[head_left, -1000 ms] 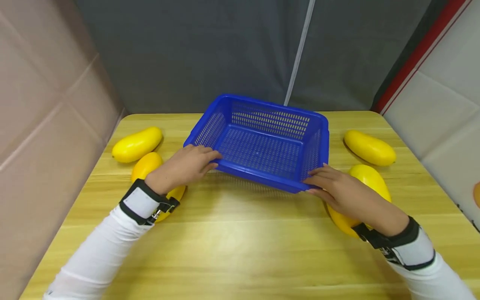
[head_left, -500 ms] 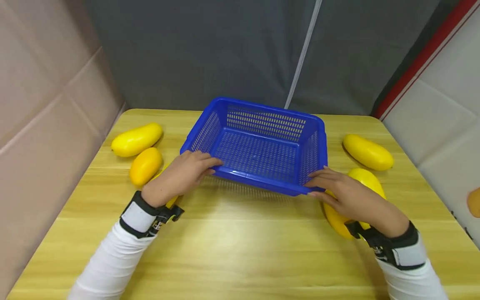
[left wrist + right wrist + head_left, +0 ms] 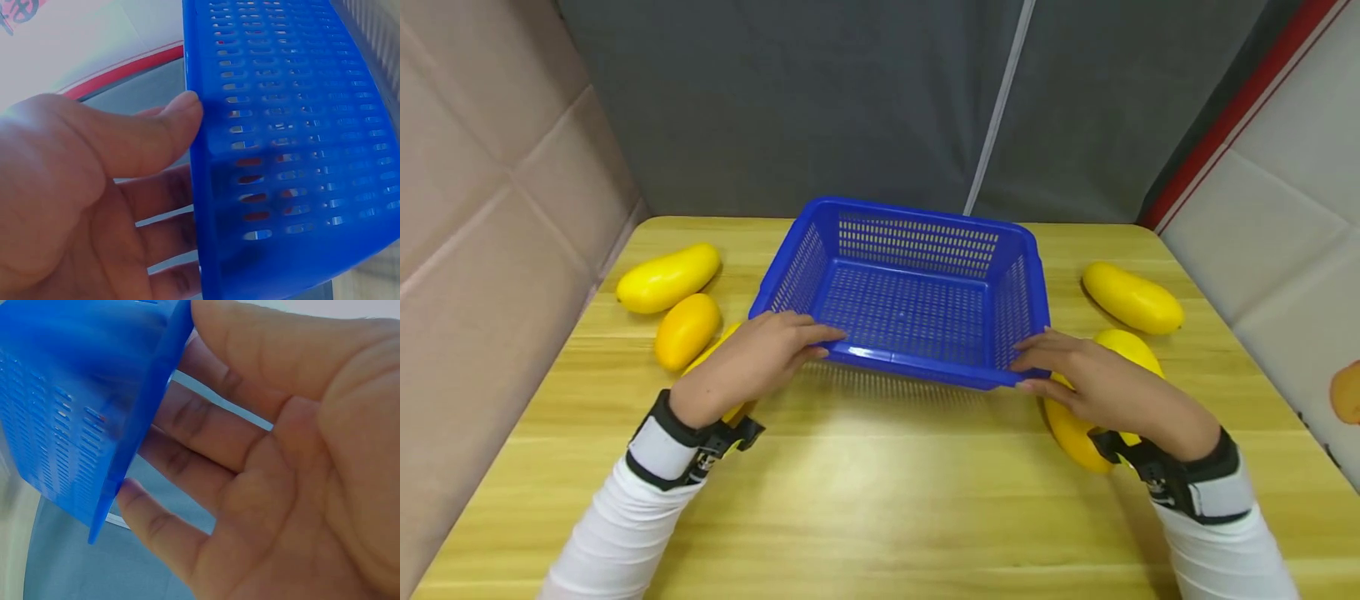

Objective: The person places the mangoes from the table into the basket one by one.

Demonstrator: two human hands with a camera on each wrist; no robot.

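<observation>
A blue plastic basket [image 3: 917, 365] with slotted walls stands in the middle of the wooden table, nothing inside it. My left hand [image 3: 752, 360] pinches its near rim at the left corner. In the left wrist view the thumb [image 3: 184, 112] presses the outer side while the other fingers reach behind the rim. At the near right corner my right hand [image 3: 1097, 387] holds the same rim, thumb outside and fingers over the inner side. Yellow oval fruits lie beside both hands: one [image 3: 730, 337] is partly covered by the left hand, another [image 3: 1078, 437] by the right.
On the left lie a long yellow fruit [image 3: 668, 279] and a shorter orange-yellow one [image 3: 687, 332]. Over on the right are a long yellow fruit [image 3: 1132, 297] and a rounder one [image 3: 1127, 346]. A grey curtain [image 3: 812, 108] hangs behind the table [image 3: 880, 517].
The basket has shifted slightly left, its left end coming nearer to me and lower. Both hands have kept their hold on the rim, and the fruits lie where they were.
</observation>
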